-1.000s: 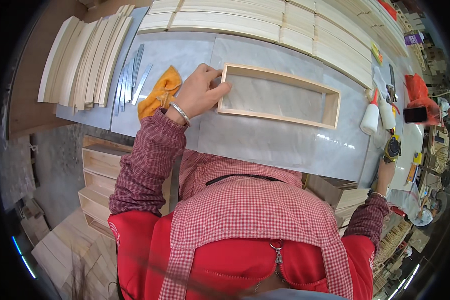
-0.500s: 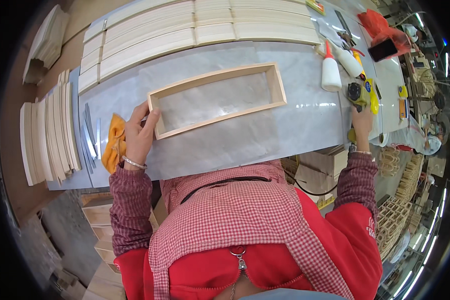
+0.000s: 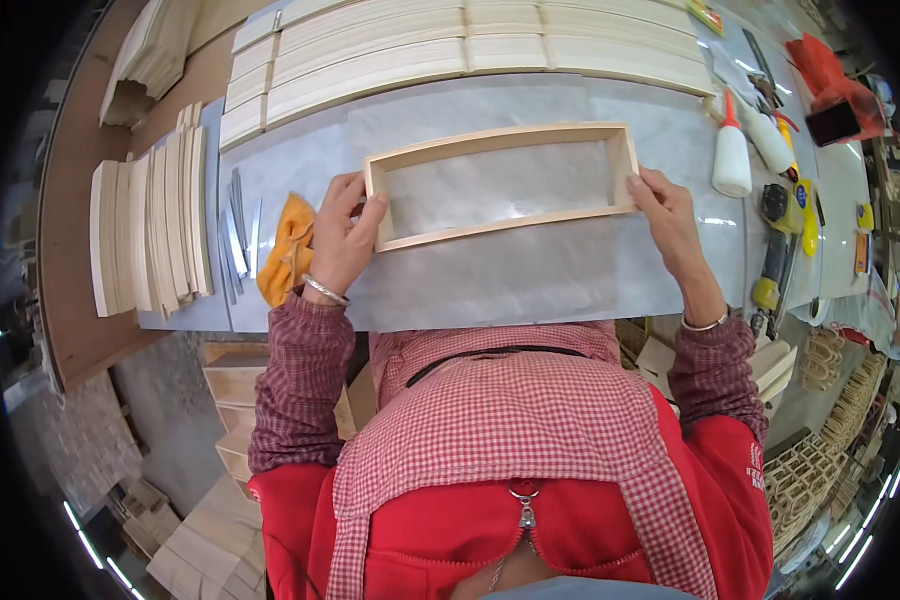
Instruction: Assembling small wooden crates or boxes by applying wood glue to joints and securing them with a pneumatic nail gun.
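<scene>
A long, bottomless rectangular wooden frame point(image 3: 510, 226) of pale wood lies on the grey worktop in front of me. My left hand point(image 3: 347, 232) grips its left end, thumb on the near side and fingers behind the corner. At the opposite end, my right hand point(image 3: 667, 215) holds the short right side near the front corner. An orange cloth point(image 3: 288, 250) lies crumpled just left of my left wrist. The yellow-green and black nail gun point(image 3: 776, 210) rests on the table to the right of my right hand.
Stacked wooden strips point(image 3: 370, 72) line the far edge, and upright boards point(image 3: 150, 235) stand at left. Thin metal strips point(image 3: 236, 235) lie near the cloth. White glue bottles point(image 3: 732, 160), a yellow tape measure point(image 3: 809, 220), a phone point(image 3: 832, 124) and a red bag point(image 3: 820, 68) occupy the right side.
My right hand has let go of the nail gun and moved left to grasp the frame's right end. The left hand keeps its grip. The whole view has shifted.
</scene>
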The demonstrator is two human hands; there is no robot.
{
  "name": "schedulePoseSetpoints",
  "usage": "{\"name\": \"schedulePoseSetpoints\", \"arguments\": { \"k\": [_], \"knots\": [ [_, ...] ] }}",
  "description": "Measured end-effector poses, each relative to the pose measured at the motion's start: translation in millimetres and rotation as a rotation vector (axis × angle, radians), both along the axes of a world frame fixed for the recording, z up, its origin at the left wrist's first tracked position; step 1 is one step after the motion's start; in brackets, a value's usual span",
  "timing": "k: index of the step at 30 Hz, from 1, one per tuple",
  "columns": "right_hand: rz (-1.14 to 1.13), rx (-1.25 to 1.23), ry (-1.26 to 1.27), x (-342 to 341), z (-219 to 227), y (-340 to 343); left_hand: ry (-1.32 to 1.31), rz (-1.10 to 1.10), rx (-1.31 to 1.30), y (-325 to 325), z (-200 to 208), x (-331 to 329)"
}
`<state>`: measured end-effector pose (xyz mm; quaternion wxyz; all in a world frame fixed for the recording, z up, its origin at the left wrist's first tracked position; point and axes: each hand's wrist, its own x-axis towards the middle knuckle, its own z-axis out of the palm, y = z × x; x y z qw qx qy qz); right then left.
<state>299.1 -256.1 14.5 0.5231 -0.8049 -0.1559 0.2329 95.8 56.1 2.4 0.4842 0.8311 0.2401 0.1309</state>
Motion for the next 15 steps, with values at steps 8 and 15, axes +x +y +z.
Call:
{"name": "schedulePoseSetpoints", "arguments": {
  "k": [8,15],
  "knots": [
    [0.027,-0.023,-0.113,0.5,1.7,1.1,0.033,-0.091,0.114,7.0,0.6,-0.3],
    [-0.067,0.117,0.186,6.8,-2.9,-3.4,0.158,-0.003,0.028,16.1,2.9,2.8]
  ]
}}
